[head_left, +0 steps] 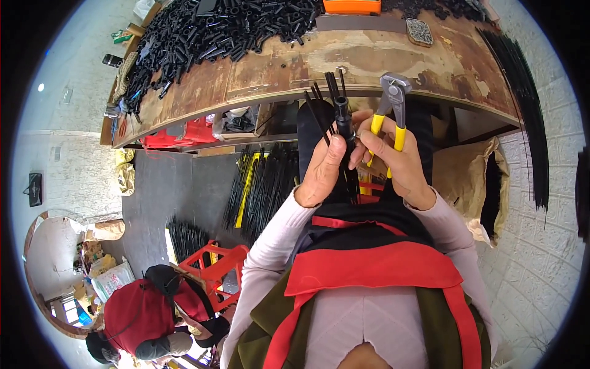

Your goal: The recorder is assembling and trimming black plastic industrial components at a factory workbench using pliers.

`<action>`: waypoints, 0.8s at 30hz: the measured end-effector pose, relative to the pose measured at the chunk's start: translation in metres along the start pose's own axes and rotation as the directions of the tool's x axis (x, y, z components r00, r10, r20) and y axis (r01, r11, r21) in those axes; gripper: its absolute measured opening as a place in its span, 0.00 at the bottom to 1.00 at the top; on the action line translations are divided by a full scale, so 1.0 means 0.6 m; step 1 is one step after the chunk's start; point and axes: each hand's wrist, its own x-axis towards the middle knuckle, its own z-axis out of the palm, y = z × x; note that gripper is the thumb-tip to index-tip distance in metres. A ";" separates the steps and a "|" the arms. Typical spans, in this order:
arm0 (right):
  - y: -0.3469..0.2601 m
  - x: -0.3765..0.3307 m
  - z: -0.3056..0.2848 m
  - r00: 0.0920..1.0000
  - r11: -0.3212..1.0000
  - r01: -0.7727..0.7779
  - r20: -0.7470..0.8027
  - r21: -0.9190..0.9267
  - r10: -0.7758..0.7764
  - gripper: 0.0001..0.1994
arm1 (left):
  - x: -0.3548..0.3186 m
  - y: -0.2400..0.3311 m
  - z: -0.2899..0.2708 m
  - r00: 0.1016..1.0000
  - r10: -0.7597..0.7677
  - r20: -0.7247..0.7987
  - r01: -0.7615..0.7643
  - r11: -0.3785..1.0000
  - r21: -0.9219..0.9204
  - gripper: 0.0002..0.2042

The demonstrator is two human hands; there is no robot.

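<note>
My left hand (321, 171) is closed round several thin black rods (316, 109) and a black tubular fitting (343, 118). The rods stick up past the fingers, and their lower ends hang below the hand. In my right hand (404, 161) are end-cutting pincers (399, 111) with yellow handles, their metal head pointing up toward the table edge. The right thumb and fingertips meet the left fingers beside the fitting. What the right fingertips touch there is partly hidden. Both hands are over my lap, just in front of the wooden table (270, 74).
Black tubular parts (227, 27) are heaped on the table's left, near an orange tray (351, 6) and a tin of small metal pieces (419, 32). Long black rods (528, 111) hang off its right end. More rods (270, 184), a red stool (215, 270) and a co-worker (138, 313) are at left.
</note>
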 end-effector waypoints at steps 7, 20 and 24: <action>0.008 0.001 0.017 0.991 0.991 0.117 -0.052 -0.069 -0.121 0.06 | 0.000 -0.007 -0.003 0.997 0.058 -0.048 -0.056 0.998 0.037 0.38; -0.124 -0.045 -0.042 0.859 0.624 -0.360 0.014 -0.693 0.511 0.11 | 0.011 -0.021 -0.043 0.998 0.051 -0.030 -0.057 0.961 -0.271 0.42; -0.142 -0.063 -0.028 0.855 0.527 -0.334 -0.015 -0.782 0.519 0.11 | 0.004 -0.018 -0.030 0.996 -0.068 0.055 0.071 0.995 -0.063 0.38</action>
